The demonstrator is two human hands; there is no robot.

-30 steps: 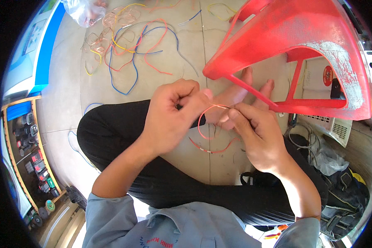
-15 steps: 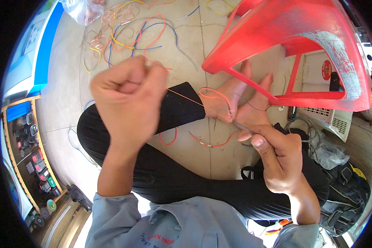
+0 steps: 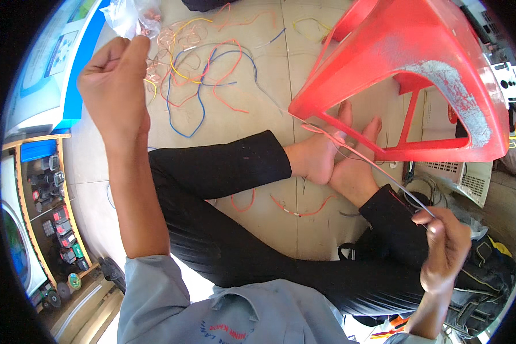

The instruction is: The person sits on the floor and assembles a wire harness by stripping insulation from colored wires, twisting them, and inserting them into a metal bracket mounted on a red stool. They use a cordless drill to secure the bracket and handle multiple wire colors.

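Note:
My right hand (image 3: 446, 243), off to the right above the black bag, pinches a grey wire (image 3: 404, 191) between thumb and fingers. That wire runs up and leftward over my bare feet, and a loose strand of orange wire (image 3: 350, 150) lies alongside it in the air. My left hand (image 3: 117, 94) is raised at the upper left, closed in a fist. What it grips, if anything, is hidden by the fingers.
On the tiled floor ahead lies a tangle of coloured wires (image 3: 202, 80), with a plastic bag (image 3: 120, 20) behind. A red plastic stool (image 3: 372, 63) stands at the right. Short orange pieces (image 3: 295, 213) lie between my legs; a black bag (image 3: 484, 275) sits at the right.
My left hand has moved up and to the left, and my right hand outward to the right and lower. The thin strand seen running between them earlier no longer shows at the left fist.

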